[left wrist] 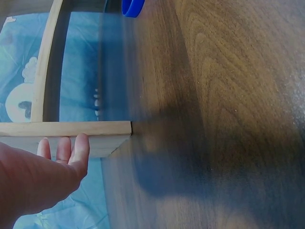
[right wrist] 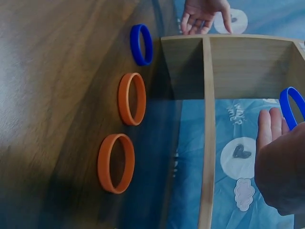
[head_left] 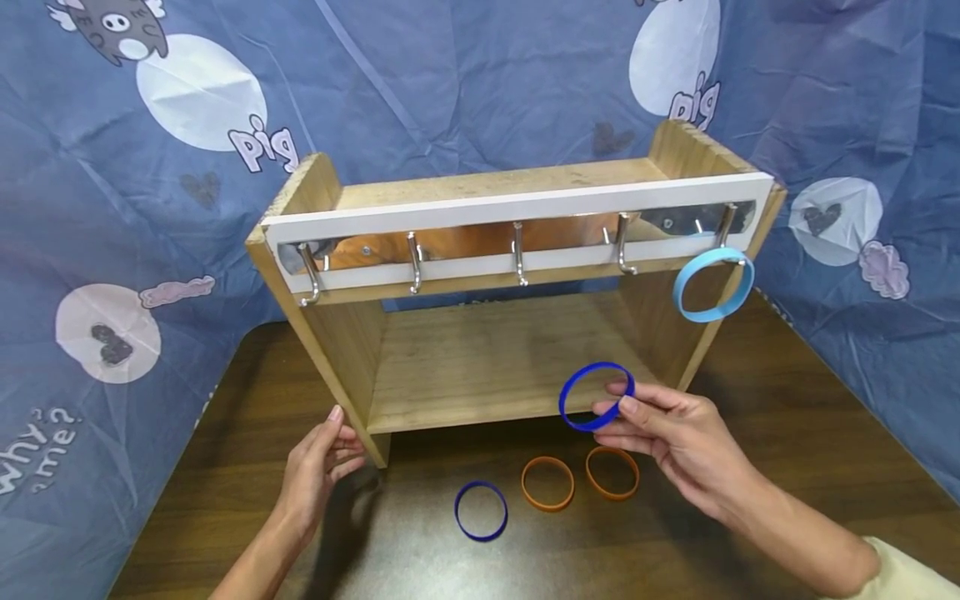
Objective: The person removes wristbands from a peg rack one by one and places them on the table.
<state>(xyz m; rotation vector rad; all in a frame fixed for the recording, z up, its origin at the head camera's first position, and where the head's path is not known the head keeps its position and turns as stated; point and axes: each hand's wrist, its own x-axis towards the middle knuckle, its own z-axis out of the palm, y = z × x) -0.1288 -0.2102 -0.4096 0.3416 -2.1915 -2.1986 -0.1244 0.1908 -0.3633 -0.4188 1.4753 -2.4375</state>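
My right hand point(head_left: 693, 446) pinches a dark blue wristband point(head_left: 564, 406) between thumb and fingers, holding it up in front of the shelf's lower board. My left hand point(head_left: 318, 462) rests its fingertips against the outer side of the wooden shelf's left panel point(head_left: 318, 354), low down near the front edge. A light blue wristband point(head_left: 677, 292) hangs from the rightmost metal hook point(head_left: 726, 225). On the table lie another dark blue wristband point(head_left: 481, 539) and two orange wristbands, one nearer the middle point(head_left: 550, 507) and one farther right point(head_left: 615, 497).
The wooden shelf stands on a dark brown table point(head_left: 420, 567). Across its front runs a white rail point(head_left: 465, 207) with several metal hooks; the leftmost hook point(head_left: 309, 271) and the middle hook point(head_left: 517, 254) carry nothing. A blue patterned cloth point(head_left: 465, 92) hangs behind.
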